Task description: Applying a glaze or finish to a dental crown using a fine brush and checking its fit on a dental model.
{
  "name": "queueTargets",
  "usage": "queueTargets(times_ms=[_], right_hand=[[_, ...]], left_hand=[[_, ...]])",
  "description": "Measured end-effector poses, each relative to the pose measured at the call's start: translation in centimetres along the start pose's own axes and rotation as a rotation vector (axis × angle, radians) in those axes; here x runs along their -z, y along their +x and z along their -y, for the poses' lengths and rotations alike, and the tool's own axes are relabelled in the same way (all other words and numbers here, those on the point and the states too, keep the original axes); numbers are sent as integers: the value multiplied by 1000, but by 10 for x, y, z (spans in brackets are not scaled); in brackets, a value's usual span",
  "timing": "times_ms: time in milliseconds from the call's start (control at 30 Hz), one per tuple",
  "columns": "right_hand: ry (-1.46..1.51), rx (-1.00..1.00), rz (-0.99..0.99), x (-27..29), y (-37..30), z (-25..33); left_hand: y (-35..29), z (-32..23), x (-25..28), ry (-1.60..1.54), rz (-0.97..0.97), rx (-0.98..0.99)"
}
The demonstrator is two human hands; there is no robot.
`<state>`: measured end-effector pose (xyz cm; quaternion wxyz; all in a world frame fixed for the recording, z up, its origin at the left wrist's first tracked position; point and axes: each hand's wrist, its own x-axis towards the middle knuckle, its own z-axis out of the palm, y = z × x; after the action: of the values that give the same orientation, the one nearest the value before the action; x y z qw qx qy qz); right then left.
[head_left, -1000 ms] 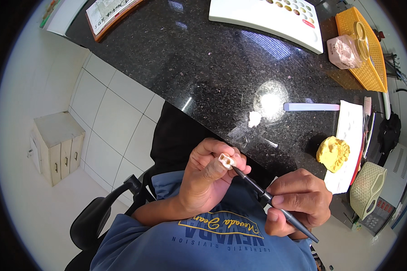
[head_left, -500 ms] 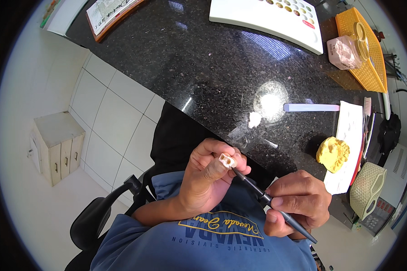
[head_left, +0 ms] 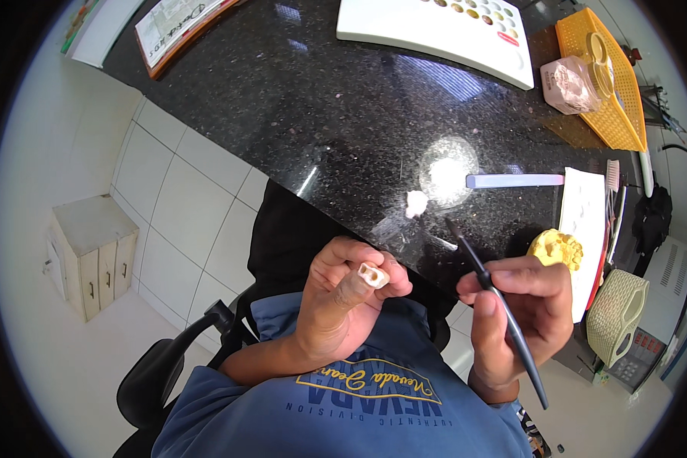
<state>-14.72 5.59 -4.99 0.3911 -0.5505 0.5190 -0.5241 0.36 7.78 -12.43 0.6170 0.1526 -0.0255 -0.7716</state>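
Note:
Between the thumb and fingers of my left hand (head_left: 343,298) is a small dental bridge (head_left: 372,275), whitish with brownish hollows facing up. My right hand (head_left: 523,324) grips a slim dark brush (head_left: 504,298), its thin tip pointing up and away over the counter edge, apart from the bridge. A little white lump (head_left: 417,204) sits on the dark counter beyond my hands, with a white smear beside it. Just past my right hand stands a yellow plaster dental model (head_left: 556,250), partly covered by the fingers.
On the speckled black counter (head_left: 305,114) lie a lavender stick (head_left: 515,181), a white paper (head_left: 582,202) and a toothbrush (head_left: 612,177). Farther back are a white palette (head_left: 443,34), a jar of pink powder (head_left: 569,85) and a yellow basket (head_left: 614,99). A chair armrest (head_left: 160,374) stands at left.
My right hand has moved right, taking the brush tip away from the bridge and swinging it up toward the counter. The left hand still holds the bridge. The whole view has shifted slightly.

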Motion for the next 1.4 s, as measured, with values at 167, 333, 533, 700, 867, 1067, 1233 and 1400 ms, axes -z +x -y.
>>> queueTargets(times_ms=[167,333,533,700,867,1067,1233,1400], right_hand=[[-84,11,25,-2,3,-6],[-136,-11,50,-3,5,-3],[-150,-14,41,-3,4,-2],[-128,-33,-5,-2,2,-2],[-173,-32,43,-4,5,0],[-183,-30,44,-3,6,0],[-145,-17,37,-3,4,-2],[10,15,33,6,3,-1]], left_hand=[[1,0,2,79,2,-22],[1,1,3,69,5,-22],[1,1,1,64,1,-25],[1,1,0,70,6,-36],[2,0,-3,87,-13,-60],[3,0,-4,166,-9,-135],[3,0,-3,182,-14,-151],[4,0,0,198,-10,-168]])
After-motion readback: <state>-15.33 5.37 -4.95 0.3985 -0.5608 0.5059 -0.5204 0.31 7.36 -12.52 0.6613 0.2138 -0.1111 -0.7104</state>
